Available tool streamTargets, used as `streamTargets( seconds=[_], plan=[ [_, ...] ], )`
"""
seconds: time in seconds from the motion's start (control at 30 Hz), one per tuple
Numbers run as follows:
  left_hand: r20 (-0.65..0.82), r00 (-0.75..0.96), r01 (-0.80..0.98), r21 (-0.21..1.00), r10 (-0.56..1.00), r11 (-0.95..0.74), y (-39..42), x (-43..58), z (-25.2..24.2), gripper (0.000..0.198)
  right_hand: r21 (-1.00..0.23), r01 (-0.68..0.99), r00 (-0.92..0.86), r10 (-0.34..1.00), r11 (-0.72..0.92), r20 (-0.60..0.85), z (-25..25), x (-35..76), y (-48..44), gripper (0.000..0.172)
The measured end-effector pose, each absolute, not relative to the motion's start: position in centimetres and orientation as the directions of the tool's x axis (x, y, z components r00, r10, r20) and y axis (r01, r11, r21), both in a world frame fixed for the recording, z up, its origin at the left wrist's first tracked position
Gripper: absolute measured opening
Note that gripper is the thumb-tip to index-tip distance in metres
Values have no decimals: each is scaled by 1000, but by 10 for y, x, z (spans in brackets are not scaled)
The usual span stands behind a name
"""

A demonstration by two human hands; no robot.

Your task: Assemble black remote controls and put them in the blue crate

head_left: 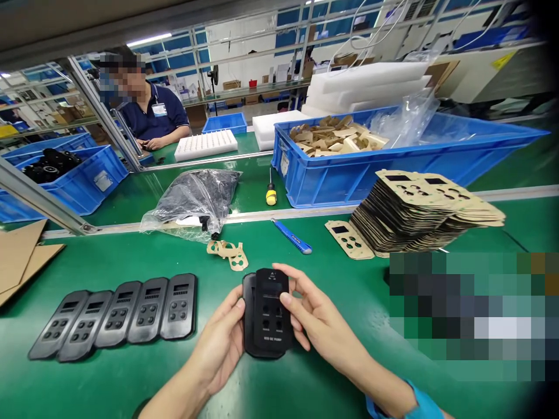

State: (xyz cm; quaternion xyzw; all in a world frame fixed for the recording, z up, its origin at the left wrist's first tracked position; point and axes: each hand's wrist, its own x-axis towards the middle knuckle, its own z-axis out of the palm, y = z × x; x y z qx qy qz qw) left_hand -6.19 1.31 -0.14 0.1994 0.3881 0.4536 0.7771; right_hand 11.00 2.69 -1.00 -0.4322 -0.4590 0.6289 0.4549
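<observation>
My left hand (225, 334) is closed on the edge of a black control panel cover (250, 343). A thin black faceplate label (273, 308) with button holes, a window and small white print lies over the cover, shifted a little to the right. My right hand (312, 308) pinches the label's right edge, thumb on its front. Whether the label touches the cover cannot be seen. To the left lies a row of several similar black covers (148, 311) with grey-black buttons. Beyond my hands is a crumpled piece of tan backing paper (236, 256).
A blue utility knife (292, 237), a yellow-black screwdriver (271, 195) and a clear plastic bag (192, 201) lie ahead. At right stands a stack of labels (402, 215). A blue bin (332, 180) holds paper scraps. Cardboard (21, 262) lies left; a co-worker (152, 116) sits opposite.
</observation>
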Motion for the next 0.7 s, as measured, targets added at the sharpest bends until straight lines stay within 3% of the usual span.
streamTargets(
  seconds=[0.43, 0.7],
  plan=[
    [-422, 316, -555, 644, 849, 527, 11, -59, -1, 38, -992, -1, -239, 964, -123, -120, -9, 106, 24, 49],
    [-398, 332, -558, 648, 855, 518, 11, -60, -1, 34, -975, -120, -278, 949, -189, -150, -13, 109, 26, 51]
  ],
)
